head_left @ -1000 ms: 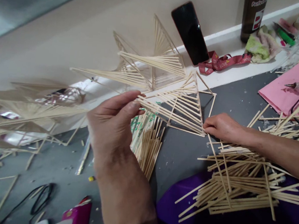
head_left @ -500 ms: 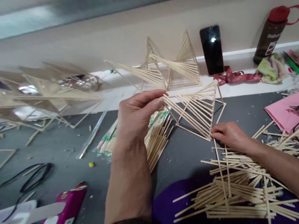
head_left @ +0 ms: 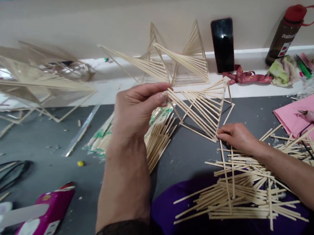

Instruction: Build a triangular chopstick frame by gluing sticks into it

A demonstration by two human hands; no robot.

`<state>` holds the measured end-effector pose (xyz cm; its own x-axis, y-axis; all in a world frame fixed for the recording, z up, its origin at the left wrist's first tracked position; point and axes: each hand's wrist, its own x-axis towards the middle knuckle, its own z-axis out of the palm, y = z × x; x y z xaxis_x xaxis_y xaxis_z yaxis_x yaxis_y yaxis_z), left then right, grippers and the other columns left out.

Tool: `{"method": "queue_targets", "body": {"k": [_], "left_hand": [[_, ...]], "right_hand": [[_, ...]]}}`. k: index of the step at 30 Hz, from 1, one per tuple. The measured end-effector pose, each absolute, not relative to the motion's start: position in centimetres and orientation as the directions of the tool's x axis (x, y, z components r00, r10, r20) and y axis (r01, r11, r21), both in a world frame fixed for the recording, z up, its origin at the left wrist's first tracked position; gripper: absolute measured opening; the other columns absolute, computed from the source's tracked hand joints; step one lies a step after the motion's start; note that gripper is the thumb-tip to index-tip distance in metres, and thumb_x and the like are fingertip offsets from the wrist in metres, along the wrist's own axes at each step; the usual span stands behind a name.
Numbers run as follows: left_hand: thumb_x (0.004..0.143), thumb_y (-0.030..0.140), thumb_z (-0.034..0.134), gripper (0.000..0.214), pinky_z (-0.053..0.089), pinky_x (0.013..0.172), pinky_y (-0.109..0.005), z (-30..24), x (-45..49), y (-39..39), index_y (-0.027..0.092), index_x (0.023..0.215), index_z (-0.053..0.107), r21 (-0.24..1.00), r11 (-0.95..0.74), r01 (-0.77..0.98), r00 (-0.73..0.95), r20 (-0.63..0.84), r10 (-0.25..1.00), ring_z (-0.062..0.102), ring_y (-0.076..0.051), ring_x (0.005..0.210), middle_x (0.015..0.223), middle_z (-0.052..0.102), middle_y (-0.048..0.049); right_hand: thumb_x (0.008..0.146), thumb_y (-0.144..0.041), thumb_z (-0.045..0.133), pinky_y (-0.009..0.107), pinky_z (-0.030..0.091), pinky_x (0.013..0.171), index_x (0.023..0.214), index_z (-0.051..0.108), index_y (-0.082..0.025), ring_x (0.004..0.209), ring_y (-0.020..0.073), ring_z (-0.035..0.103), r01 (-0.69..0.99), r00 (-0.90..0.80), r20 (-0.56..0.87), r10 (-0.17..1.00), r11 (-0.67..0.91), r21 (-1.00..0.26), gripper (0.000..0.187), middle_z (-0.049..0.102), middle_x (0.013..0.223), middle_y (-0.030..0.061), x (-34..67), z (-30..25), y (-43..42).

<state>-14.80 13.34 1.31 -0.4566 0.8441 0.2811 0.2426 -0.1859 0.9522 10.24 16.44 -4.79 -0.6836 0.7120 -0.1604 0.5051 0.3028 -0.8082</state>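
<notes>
The stick frame (head_left: 202,112) is over the grey table (head_left: 182,155), between the hands: the left hand (head_left: 135,107) pinches its left tip, and the right hand (head_left: 237,136) has thumb and fingertips closed at its near right corner. Its joints are too small to judge; if any is weak, an uneven pull could part it. The loose sticks (head_left: 247,194) near the right wrist could snag; a careless lift could knock the stick model (head_left: 183,61) behind
</notes>
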Motion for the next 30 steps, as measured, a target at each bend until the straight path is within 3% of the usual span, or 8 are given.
{"method": "queue_targets", "body": {"k": [16,25,30], "left_hand": [[0.063,0.028,0.081,0.026,0.054,0.060,-0.025,1.6,-14.8,13.3,0.017,0.086,0.078,0.942,-0.160,0.295,-0.438,0.282,0.854,0.061,-0.010,0.062,0.077,0.074,-0.0020],[0.064,0.030,0.078,0.026,0.057,0.066,-0.027,1.5,-15.0,12.9,0.022,0.089,0.078,0.930,-0.090,0.355,-0.444,0.252,0.860,0.068,-0.016,0.078,0.091,0.076,-0.0033],[0.063,0.033,0.078,0.027,0.057,0.067,-0.027,1.6,-15.2,12.8,0.023,0.088,0.079,0.935,-0.060,0.350,-0.453,0.225,0.863,0.067,-0.015,0.076,0.093,0.076,-0.0033]], "right_hand": [[0.084,-0.018,0.056,0.020,0.035,0.058,0.076,0.072,-0.014,0.057,0.0087,0.054,0.456,-0.698,-0.097,0.710,0.336,-0.824,0.018,0.067,0.066,0.0002,10.3,-5.6,16.5],[0.085,-0.019,0.054,0.021,0.035,0.059,0.076,0.072,-0.016,0.057,0.0101,0.054,0.508,-0.696,-0.170,0.697,0.311,-0.803,0.020,0.066,0.065,-0.0001,10.2,-4.7,16.2],[0.084,-0.017,0.055,0.021,0.036,0.061,0.076,0.073,-0.016,0.065,0.0118,0.058,0.535,-0.691,-0.178,0.701,0.330,-0.778,0.020,0.070,0.073,0.0023,10.0,-4.6,16.2]]}}
